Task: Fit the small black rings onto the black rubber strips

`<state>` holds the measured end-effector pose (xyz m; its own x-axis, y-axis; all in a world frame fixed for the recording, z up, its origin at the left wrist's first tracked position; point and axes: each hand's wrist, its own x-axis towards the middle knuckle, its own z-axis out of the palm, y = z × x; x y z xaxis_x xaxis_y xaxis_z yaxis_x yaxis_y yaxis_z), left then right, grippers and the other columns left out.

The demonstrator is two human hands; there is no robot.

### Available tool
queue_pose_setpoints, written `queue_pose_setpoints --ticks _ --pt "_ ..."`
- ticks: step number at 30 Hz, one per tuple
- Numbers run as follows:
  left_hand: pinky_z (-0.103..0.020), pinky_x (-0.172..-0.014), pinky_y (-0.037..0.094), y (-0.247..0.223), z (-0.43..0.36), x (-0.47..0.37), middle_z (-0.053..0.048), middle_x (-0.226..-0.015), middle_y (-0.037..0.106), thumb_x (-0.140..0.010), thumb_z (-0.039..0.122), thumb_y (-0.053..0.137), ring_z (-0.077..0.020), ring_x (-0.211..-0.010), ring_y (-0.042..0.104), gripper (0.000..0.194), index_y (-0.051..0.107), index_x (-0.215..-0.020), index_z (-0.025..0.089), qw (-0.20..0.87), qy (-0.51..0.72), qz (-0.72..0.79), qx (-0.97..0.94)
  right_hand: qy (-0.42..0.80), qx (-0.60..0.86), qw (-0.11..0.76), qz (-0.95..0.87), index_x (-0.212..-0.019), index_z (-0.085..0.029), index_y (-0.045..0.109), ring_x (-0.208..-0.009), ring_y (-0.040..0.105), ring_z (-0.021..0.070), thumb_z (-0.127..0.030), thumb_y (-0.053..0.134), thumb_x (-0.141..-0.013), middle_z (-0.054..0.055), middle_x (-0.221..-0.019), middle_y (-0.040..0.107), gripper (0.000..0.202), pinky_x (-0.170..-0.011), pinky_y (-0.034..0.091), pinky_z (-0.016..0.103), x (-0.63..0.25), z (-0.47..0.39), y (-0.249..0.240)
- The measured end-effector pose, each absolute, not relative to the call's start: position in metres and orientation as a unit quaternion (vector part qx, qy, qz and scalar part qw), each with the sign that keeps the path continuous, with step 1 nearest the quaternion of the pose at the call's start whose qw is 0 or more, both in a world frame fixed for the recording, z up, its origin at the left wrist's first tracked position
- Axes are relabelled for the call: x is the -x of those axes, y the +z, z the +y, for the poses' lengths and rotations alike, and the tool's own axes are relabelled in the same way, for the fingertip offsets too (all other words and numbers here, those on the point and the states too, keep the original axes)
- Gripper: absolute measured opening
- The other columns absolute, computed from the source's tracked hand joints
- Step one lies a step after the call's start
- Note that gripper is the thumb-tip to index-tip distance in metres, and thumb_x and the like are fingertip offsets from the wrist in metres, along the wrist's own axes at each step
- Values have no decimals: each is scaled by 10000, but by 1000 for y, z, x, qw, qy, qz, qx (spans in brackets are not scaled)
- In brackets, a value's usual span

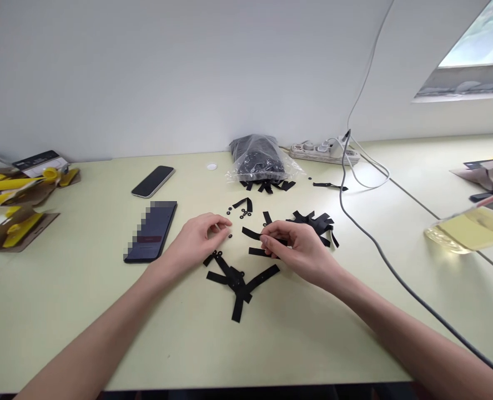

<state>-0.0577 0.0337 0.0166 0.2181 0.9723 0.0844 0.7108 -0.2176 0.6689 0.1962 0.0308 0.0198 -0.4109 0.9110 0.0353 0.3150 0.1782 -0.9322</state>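
My right hand (292,244) pinches a short black strip (251,233) between thumb and fingers. Another black strip (258,252) lies just below its fingertips. To the left, my left hand (205,236) has its thumb and fingers curled towards each other, their tips near a small black disc (230,236); whether anything is between them is too small to tell. Several small black rings (244,215) and a bent strip (249,204) lie beyond the hands. Nearer me is a loose pile of black strips (238,283). A larger pile (313,222) sits beyond my right hand.
A clear bag of black pieces (257,158) stands by the wall, beside a power strip (325,153). Two phones (154,181) (150,233) lie left. A grey cable (380,247) crosses the right side near a yellowish container (467,230). Yellow-and-brown items (21,225) lie far left.
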Motion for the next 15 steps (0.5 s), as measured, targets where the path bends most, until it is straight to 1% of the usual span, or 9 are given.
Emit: queue_pose_setpoints --ticks 3,6,11,15 --pt "-306 -772 518 17 32 58 -30 -1086 735 -967 472 617 -211 -950 670 253 735 -1036 259 271 226 558 -751 459 449 314 -700 -878 -195 707 -772 661 175 -325 612 -947 39 -847 732 175 -674 511 312 -196 31 20" --pt "-310 -762 510 20 28 53 -37 -1036 740 -1006 447 557 -210 -933 669 275 741 -974 245 261 213 549 -765 451 456 313 -700 -879 -193 709 -782 668 184 -333 619 -942 45 -853 737 179 -684 517 322 -196 31 19" --pt "-327 -825 517 17 25 46 -46 -1026 746 -1034 431 520 -210 -937 678 311 757 -995 234 260 223 523 -781 443 468 311 -699 -872 -194 717 -796 679 198 -343 618 -942 50 -852 743 192 -708 524 341 -195 32 17" --pt "-317 -815 512 11 24 43 -44 -1007 739 -1038 419 530 -201 -928 672 291 751 -998 234 259 231 488 -801 449 465 308 -698 -874 -193 710 -787 672 200 -347 614 -943 55 -839 740 195 -693 514 341 -194 32 18"
